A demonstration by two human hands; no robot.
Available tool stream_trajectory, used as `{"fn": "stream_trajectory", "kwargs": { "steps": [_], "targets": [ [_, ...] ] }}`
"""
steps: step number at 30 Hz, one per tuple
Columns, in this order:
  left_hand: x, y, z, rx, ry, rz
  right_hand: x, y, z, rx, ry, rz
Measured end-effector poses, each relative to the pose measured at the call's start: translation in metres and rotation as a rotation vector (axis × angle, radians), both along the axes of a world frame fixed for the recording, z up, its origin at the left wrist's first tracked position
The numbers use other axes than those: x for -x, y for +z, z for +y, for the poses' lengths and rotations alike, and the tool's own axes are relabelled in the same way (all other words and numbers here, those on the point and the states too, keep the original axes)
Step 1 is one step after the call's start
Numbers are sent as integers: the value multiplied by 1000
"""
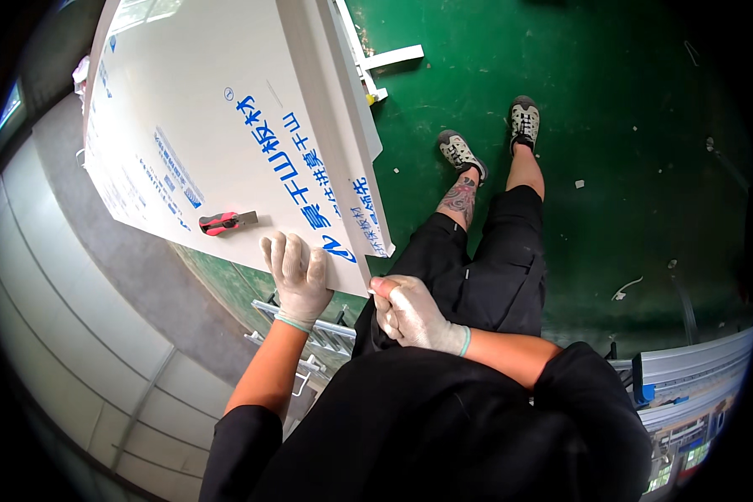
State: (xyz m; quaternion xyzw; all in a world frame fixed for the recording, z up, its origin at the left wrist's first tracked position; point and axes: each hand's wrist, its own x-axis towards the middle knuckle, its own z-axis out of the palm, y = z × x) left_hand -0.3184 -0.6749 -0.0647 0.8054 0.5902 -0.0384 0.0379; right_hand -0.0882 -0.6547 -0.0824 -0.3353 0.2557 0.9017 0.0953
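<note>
A large white board [209, 109] with blue printing on its protective film lies in front of me, its near corner by my hands. My left hand [297, 276], in a pale glove, rests flat on that corner with fingers spread. My right hand [410, 314], also gloved, is closed just off the board's corner edge, pinching what looks like the film's edge; the pinched thing is too small to tell. A red and black utility knife [226, 222] lies on the board, left of my left hand.
The floor [627, 167] is green, with small scraps on it. My legs and grey shoes [523, 121] stand right of the board. A metal frame [309, 330] sits under the board's corner. A grey wall panel [58, 318] is on the left.
</note>
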Motion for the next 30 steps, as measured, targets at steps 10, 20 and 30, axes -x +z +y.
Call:
{"fn": "stream_trajectory", "kwargs": {
  "steps": [10, 20, 30],
  "targets": [
    [3, 0, 1, 15, -56, 29, -13, 18, 25, -256, -18, -185],
    [5, 38, 10, 269, 79, -173, -40, 40, 73, -1827, 840, -559],
    [-70, 51, 38, 462, 324, -163, -19, 4, 57, -386, 560, 17]
  ]
}}
